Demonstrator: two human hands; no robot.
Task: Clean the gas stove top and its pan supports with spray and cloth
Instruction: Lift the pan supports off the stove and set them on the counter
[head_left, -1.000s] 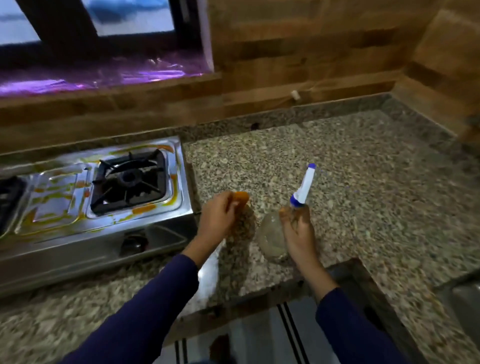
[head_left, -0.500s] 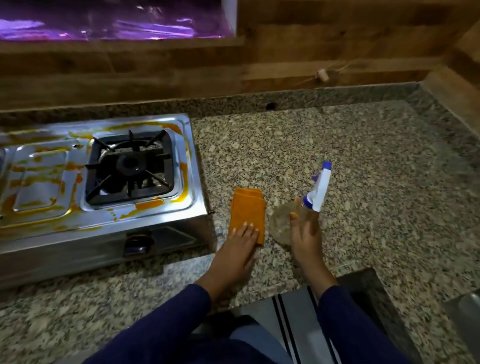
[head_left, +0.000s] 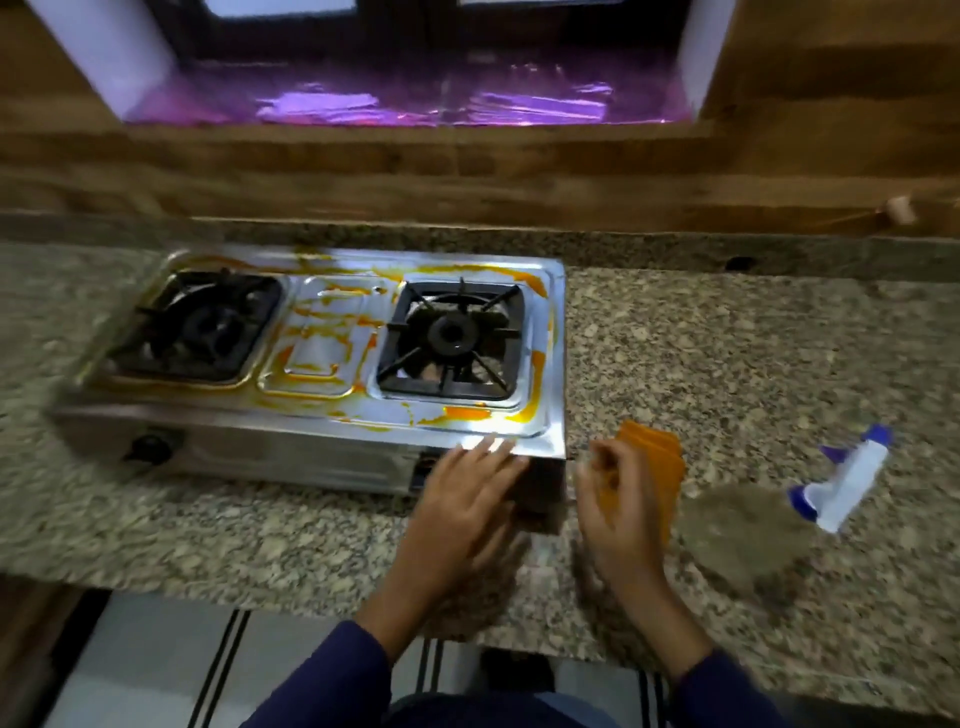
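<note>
Granite counter (head_left: 727, 364), blurred spray bottle (head_left: 841, 483), right hand (head_left: 618, 514) half hiding cloth (head_left: 660, 467)

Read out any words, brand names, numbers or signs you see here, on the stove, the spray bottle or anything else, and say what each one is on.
No text can be read anywhere in this view.
Spray bottle: blurred, no label shows.
Gas stove: no brand or marking legible on the front panel or by the knob.
Orange cloth: plain, no print visible.
</note>
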